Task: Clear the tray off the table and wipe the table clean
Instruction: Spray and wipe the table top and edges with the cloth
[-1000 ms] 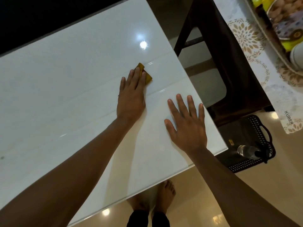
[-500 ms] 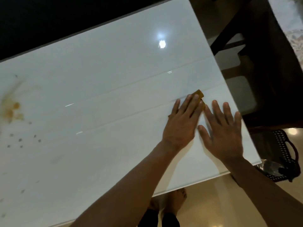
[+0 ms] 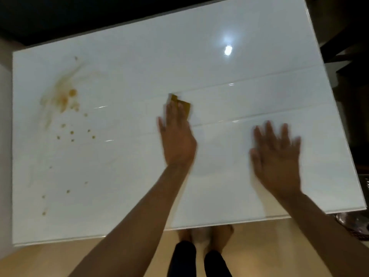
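The glossy white table (image 3: 239,62) fills the view. My left hand (image 3: 176,136) presses flat on a yellow-brown sponge (image 3: 182,104) near the table's middle; only the sponge's far end shows past my fingertips. My right hand (image 3: 276,156) lies flat with fingers spread on the table's right part, holding nothing. An orange-brown smear (image 3: 61,92) with scattered drops (image 3: 71,132) marks the table's left side, well to the left of the sponge. The dark tray (image 3: 357,224) with something shiny on it sits on the floor, just visible past the table's right front corner.
Dark wooden furniture (image 3: 349,47) stands past the table's right edge. A dark area lies behind the far edge. Beige floor (image 3: 60,260) runs along the near edge, where my feet (image 3: 205,236) stand.
My left hand has slid the sponge leftward, away from my right hand, toward the table's middle. The view has swung left, so the stain and whole table show.
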